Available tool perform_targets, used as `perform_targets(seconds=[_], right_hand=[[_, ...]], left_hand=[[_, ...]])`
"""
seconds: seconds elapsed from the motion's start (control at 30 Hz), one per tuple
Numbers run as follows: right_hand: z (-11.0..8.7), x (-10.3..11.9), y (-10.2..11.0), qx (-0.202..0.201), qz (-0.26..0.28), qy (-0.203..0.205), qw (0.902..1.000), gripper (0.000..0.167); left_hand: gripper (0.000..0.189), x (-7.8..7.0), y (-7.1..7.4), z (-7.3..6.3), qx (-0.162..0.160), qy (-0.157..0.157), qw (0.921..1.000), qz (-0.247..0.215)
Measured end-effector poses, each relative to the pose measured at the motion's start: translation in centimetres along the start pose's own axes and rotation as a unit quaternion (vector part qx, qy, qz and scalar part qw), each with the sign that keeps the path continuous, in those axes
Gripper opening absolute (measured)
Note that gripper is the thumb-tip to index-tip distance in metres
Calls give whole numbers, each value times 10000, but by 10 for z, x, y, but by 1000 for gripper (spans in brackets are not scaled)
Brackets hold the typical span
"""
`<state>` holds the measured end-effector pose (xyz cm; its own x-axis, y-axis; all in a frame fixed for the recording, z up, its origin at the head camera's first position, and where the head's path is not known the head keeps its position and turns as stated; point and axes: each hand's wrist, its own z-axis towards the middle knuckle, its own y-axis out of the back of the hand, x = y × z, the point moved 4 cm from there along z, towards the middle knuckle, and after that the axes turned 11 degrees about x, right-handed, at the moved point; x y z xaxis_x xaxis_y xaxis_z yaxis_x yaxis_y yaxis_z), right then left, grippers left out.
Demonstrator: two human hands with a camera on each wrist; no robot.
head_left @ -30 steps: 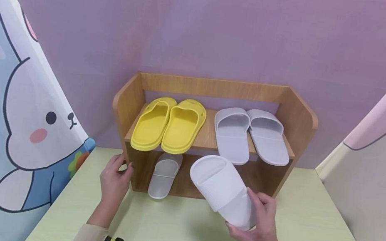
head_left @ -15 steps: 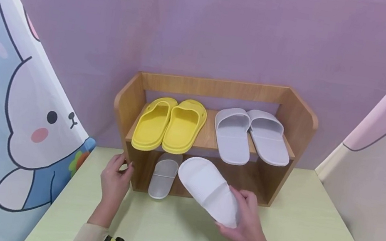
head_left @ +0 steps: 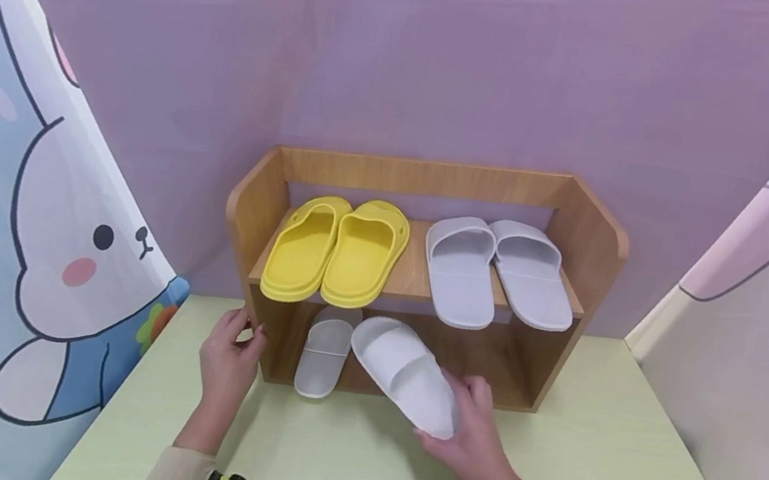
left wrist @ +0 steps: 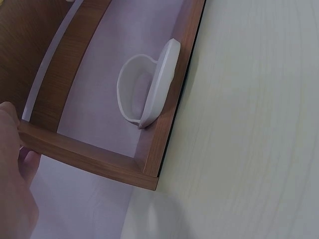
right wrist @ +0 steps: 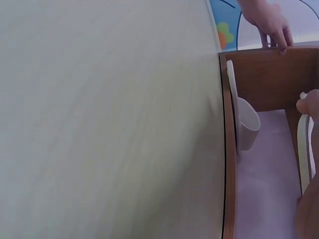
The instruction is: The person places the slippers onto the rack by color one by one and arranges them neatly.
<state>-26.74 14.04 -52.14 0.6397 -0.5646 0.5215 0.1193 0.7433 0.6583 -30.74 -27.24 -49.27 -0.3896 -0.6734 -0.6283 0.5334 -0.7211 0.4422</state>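
My left hand (head_left: 231, 363) grips the front edge of the left side panel of a wooden shoe rack (head_left: 424, 178), with fingers and thumb on either side of the panel (left wrist: 89, 157) in the left wrist view. My right hand (head_left: 470, 438) holds a white slipper (head_left: 402, 365) by its near end, tilted, in front of the lower shelf. Only the edge of this slipper (right wrist: 303, 149) shows in the right wrist view. A matching pale slipper (head_left: 324, 356) rests on the lower shelf at the left, close to the held one.
On the upper shelf stand a pair of yellow clogs (head_left: 362, 257) at left and a pair of light grey slippers (head_left: 462, 273) at right. A pale green table (head_left: 618, 479) carries the rack. Purple cloth (head_left: 458, 59) hangs behind.
The right hand has moved left with the white slipper, toward the slipper on the lower shelf, and turned it somewhat. The left hand has stayed on the side panel.
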Motion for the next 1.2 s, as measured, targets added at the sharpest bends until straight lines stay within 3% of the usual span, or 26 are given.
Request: perform_targets(seconds=[0.5, 0.67, 0.97, 1.2], right_hand=[[36, -17, -27, -37, -94, -934, 9956, 81], [44, -26, -39, 240, 108, -1625, 9863, 77], [63, -33, -58, 499, -305, -1976, 9785, 73], [76, -35, -68, 754, -378, -2600, 9619, 82]], left_hand=[[16, 1, 0, -1, 14, 42, 10000, -25], [16, 1, 0, -1, 44, 130, 9999, -89], [18, 0, -1, -1, 11, 133, 9998, -161], [17, 0, -1, -1, -7, 125, 9998, -175]])
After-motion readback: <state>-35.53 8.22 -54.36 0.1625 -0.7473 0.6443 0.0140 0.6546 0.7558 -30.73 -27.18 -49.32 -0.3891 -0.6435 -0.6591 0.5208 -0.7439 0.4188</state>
